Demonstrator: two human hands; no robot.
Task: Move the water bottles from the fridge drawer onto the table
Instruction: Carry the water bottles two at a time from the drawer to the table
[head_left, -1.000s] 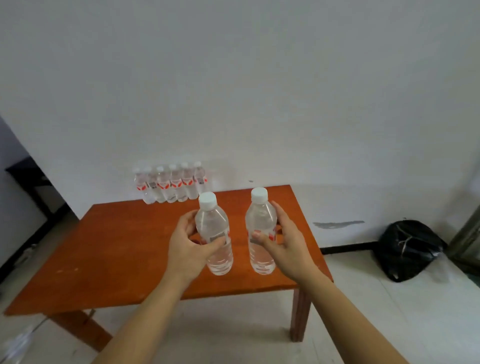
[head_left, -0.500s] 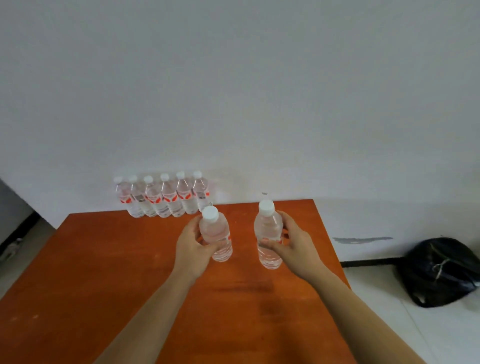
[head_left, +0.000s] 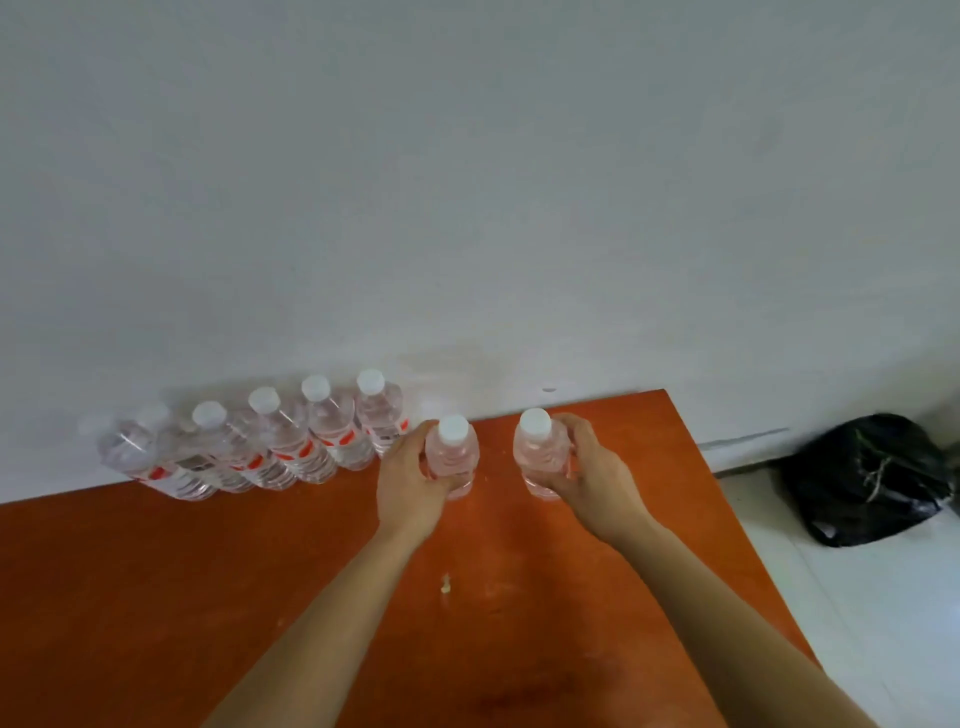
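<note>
Two bottles (head_left: 451, 457): moved forward, now beside the row (head_left: 291, 441) at the counter's (head_left: 208, 597) back.
Fingers: left hand (head_left: 410, 488) and right hand (head_left: 592, 478) each grip one.

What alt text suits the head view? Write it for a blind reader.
A person's left hand grips the left bottle and the right hand grips the right bottle, both upright near the far edge of an orange table. A row of bottles stands beside them by the wall; a black bag lies on the floor.
</note>
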